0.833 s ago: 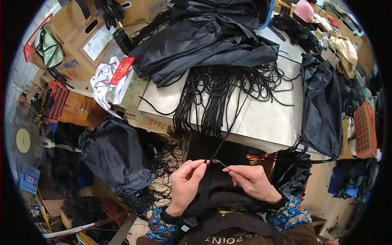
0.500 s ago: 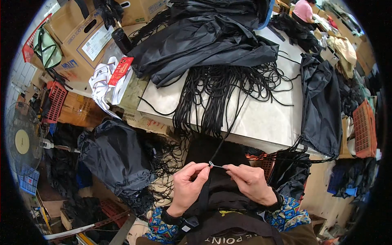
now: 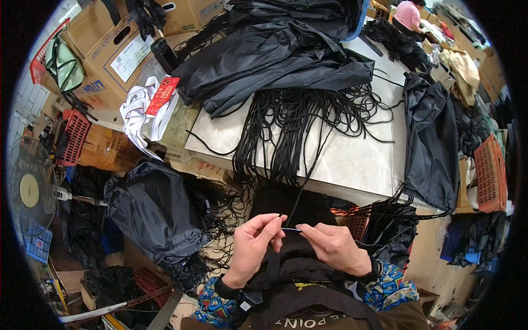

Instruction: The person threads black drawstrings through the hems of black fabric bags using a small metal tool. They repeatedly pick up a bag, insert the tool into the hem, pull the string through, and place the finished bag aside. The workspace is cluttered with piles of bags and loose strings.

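Black cord [image 3: 299, 197] hangs off the table [image 3: 352, 159]; this side of it, the left hand [image 3: 251, 242] pinches the cord and the right hand [image 3: 336, 246] a thin wire [image 3: 291, 229]. A slack pinch might drop the cord; too hard a pull might kink the wire.

Workshop: heaped black bags [image 3: 275, 63], cardboard boxes [image 3: 91, 55], distant co-worker [image 3: 407, 15] apparently at work.
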A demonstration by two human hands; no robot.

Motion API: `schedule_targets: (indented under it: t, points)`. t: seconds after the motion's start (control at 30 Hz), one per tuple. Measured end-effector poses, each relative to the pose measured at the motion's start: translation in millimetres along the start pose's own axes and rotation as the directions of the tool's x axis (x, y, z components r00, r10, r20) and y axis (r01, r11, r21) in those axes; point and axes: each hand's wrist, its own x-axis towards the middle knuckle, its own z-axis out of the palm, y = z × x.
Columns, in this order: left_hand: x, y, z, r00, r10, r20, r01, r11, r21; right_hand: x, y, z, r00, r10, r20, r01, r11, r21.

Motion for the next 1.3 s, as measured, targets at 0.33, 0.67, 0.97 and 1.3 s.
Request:
schedule_targets:
  t: [0.33, 0.67, 0.97, 1.3]
  points:
    - [82.7, -8.8, -5.4, 0.741, 0.671, -0.023, -0.432, 0.503, 0.749, 21.8, -46.2, -23.1, 0.839, -0.53, 0.122, 0.532, 0.846, 0.012]
    - [151.9, 16.1, -54.2, 0.588, 0.756, 0.286, -0.1, -0.283, 0.954, 37.6, -10.1, -39.0, 0.994, -0.032, 0.106, -0.027, 0.858, 0.513]
    - [242.2, 108.4, -71.3, 0.407, 0.856, 0.32, -0.195, -0.261, 0.945, 4.9, 4.1, -100.9, 0.955, 0.247, 0.165, -0.296, 0.749, 0.592]
    - [202.7, 110.5, -28.9, 0.256, 0.563, 0.785, -0.55, -0.583, 0.598, 26.3, 0.4, -90.0, 0.965, 0.171, 0.199, -0.252, 0.817, 0.519]
